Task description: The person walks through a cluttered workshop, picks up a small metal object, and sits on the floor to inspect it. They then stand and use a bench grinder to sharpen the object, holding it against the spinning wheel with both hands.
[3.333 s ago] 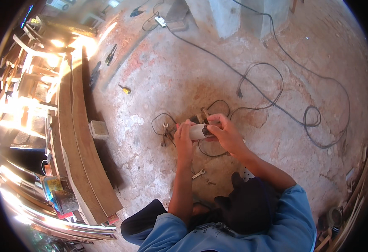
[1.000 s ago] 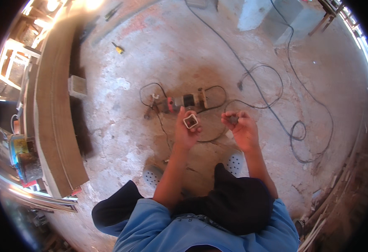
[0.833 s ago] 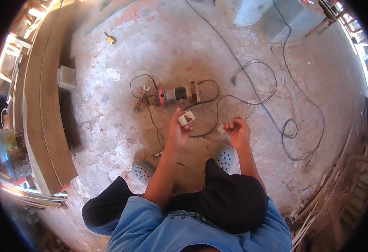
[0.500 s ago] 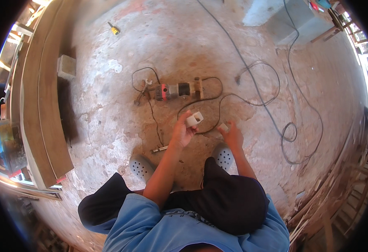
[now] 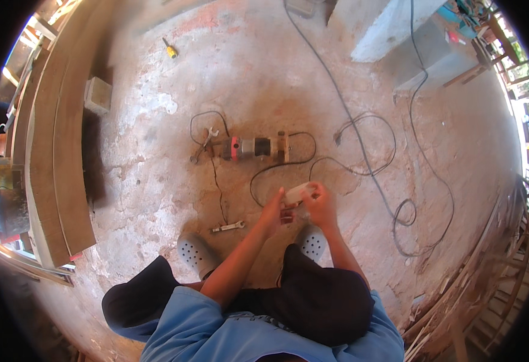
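Fingers of my left hand (image 5: 271,212) grip the left end of one pale, box-shaped piece (image 5: 296,193); those of my right hand (image 5: 321,207) are bent in close at its other end, and I can't tell whether they pinch the piece itself or something small there. It is out in front of my knees (image 5: 331,292), above the worn concrete floor (image 5: 156,199). Along my left lie two long brown boards (image 5: 65,139), side by side. On my right, dark cable (image 5: 361,145) runs over the floor in loops. My blue shirt (image 5: 234,338) carries dark print (image 5: 258,318) across the front, too small and slanted for me to read. One power tool (image 5: 255,148) lies on its side ahead of me, a single red ring near its left end; any label on it is too small to make out. I wear two grey clogs (image 5: 197,253) with holes in them. One pale block (image 5: 98,95) sits beside the boards. One spanner (image 5: 229,227) lies near my left clog; at least one more is in the cluster (image 5: 206,145) at the tool's left end, where the overlap keeps me from counting. Farther out is one yellow-handled screwdriver (image 5: 171,52), and by the cable, one dark plug (image 5: 337,139).
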### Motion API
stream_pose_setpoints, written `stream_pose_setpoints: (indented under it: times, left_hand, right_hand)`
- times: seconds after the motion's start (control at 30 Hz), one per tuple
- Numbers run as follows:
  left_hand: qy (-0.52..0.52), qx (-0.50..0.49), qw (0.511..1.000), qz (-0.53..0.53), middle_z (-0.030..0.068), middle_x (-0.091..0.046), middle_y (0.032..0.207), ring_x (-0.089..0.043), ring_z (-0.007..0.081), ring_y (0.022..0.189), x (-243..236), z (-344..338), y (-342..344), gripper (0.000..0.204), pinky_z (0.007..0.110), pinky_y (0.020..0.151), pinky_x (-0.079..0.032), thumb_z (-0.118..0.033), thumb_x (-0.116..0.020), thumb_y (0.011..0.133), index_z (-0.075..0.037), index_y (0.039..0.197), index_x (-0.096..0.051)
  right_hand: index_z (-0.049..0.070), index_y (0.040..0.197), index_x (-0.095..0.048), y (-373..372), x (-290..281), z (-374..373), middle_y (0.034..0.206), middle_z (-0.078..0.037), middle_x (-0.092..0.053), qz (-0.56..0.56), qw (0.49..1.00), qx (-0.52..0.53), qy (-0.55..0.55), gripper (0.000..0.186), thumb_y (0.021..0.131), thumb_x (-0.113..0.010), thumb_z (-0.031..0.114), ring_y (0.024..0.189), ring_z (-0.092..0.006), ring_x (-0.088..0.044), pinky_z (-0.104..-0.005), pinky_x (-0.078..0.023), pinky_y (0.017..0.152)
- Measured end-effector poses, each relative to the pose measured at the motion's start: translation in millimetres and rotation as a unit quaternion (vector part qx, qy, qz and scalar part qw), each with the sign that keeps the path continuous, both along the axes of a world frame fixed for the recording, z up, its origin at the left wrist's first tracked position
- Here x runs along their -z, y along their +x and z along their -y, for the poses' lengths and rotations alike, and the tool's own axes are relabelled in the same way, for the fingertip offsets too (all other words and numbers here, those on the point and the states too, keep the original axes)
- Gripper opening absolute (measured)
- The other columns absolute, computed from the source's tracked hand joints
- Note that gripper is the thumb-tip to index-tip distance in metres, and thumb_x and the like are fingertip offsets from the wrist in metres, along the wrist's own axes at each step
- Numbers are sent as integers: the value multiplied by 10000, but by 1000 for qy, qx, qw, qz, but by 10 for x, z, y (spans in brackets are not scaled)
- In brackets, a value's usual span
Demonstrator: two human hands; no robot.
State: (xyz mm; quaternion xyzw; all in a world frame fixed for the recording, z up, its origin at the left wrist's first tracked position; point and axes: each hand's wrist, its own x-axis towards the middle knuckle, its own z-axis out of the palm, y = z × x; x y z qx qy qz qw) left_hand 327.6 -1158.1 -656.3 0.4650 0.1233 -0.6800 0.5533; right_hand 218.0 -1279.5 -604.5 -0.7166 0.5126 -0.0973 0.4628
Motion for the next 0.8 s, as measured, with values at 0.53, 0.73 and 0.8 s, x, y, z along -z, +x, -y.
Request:
stream_pose_setpoints:
  times: [0.53, 0.73, 0.8]
  left_hand:
    - [78, -11, 991, 104, 38, -648, 1008, -618, 159, 838, -41, -449, 565, 426, 320, 772, -495, -450, -478, 1018, -80, 1215, -557]
    - [68, -16, 991, 110, 42, -636, 1027, -611, 150, 839, -2, -469, 495, 448, 312, 772, -492, -469, -496, 1005, -80, 1219, -555]
    - [65, -5, 991, 120, 41, -633, 1030, -609, 147, 841, 10, -438, 486, 460, 313, 779, -493, -481, -501, 1000, -80, 1220, -554]
  right_hand:
    - [66, 1084, -614, 1086, 533, 2675, 898, -238, -701, -179, 946, 31, -267, 434, 858, -660, 433, 849, -389, -700, -497, -553, 734]
    - [24, 1008, -648, 467, 855, 2241, 882, -191, -707, -36, 983, 115, -141, 384, 865, -650, 380, 805, -345, -696, -440, -533, 695]
    - [11, 969, -664, 22, 995, 1783, 929, -203, -709, 9, 992, 117, 55, 299, 864, -644, 291, 862, -346, -695, -427, -527, 733]
